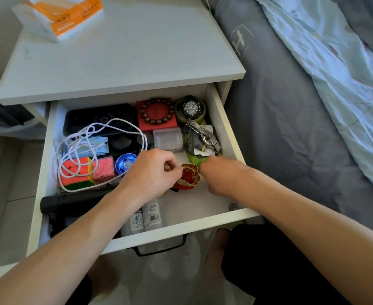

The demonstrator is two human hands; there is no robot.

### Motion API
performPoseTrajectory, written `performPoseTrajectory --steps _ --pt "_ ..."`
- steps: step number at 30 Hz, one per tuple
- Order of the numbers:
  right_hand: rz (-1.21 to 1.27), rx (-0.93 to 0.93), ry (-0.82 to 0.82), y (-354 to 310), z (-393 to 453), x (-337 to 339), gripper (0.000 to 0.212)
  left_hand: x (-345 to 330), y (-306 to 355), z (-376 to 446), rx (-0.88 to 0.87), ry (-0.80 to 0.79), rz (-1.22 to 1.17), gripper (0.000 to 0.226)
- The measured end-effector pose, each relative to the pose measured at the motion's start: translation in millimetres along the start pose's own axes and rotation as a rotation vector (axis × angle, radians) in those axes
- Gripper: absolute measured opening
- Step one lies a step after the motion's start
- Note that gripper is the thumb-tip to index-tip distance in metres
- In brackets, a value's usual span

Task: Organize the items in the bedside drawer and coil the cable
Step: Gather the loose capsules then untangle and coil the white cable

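The white bedside drawer (227, 119) stands pulled open. A loose white cable (86, 137) sprawls over the left side, across a black case (97, 119) and an orange puzzle cube (75, 175). My left hand (152, 172) pinches the rim of a small red and gold pouch (188, 176) in the drawer's middle. My right hand (220, 175) reaches in beside the pouch with its fingers down on a green item (194, 159); its fingertips are hidden. A bead bracelet (158, 111) lies on a red box, and a black watch (191, 107) and a metal watch (205, 135) lie at the right.
A black flashlight (71, 200) and a white bottle (145, 214) lie along the drawer's front. A clear plastic box (167, 138), a blue round item (126, 165) and a pink maze cube (104, 170) sit mid-drawer. A tissue box (60, 16) stands on the nightstand. The bed (291, 128) is close on the right.
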State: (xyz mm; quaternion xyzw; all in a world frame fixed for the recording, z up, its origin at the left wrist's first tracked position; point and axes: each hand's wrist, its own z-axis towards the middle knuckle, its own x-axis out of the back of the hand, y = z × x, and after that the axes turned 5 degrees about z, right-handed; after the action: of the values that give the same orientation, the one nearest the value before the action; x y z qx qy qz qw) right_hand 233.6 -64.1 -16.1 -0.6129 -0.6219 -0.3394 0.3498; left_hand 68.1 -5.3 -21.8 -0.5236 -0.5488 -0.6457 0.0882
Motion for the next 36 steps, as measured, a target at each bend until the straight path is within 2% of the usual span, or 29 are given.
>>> performPoseTrajectory --steps 3,6,8,9,15,18,22,24,26,31,36 --pt "0.15 -0.08 0.112 5 -1 7 0.007 1 0 0 -0.005 -0.011 0.009 0.014" --pt "0.537 -0.125 0.258 10 -10 15 0.013 4 0 2 -0.002 -0.014 0.02 0.012" --pt "0.815 -0.079 0.313 7 -21 17 0.007 5 1 3 0.002 -0.017 0.025 0.011" --pt "0.869 -0.053 0.33 4 -25 17 0.007 4 2 3 0.001 -0.019 0.025 0.011" --pt "0.777 -0.019 0.344 6 -20 10 0.009 5 3 2 0.004 -0.005 0.013 0.013" --pt "0.494 -0.069 0.26 17 -17 8 0.016 4 1 2 0.011 0.0 0.008 0.014" --pt "0.027 -0.029 -0.097 3 -13 6 0.019 3 2 1 -0.003 0.003 -0.008 0.016" --pt "-0.171 0.029 -0.294 -8 -11 3 0.029 3 3 0 -0.003 -0.002 -0.01 0.016" --pt "-0.313 0.084 -0.394 -10 -6 2 0.035 3 3 -1 0.0 -0.004 -0.003 0.014" --pt "-0.356 0.105 -0.42 -5 7 5 0.035 5 0 -2 0.0 -0.016 0.003 0.014" --pt "-0.222 0.097 -0.303 4 9 14 0.046 4 0 1 -0.005 -0.014 0.002 0.014"
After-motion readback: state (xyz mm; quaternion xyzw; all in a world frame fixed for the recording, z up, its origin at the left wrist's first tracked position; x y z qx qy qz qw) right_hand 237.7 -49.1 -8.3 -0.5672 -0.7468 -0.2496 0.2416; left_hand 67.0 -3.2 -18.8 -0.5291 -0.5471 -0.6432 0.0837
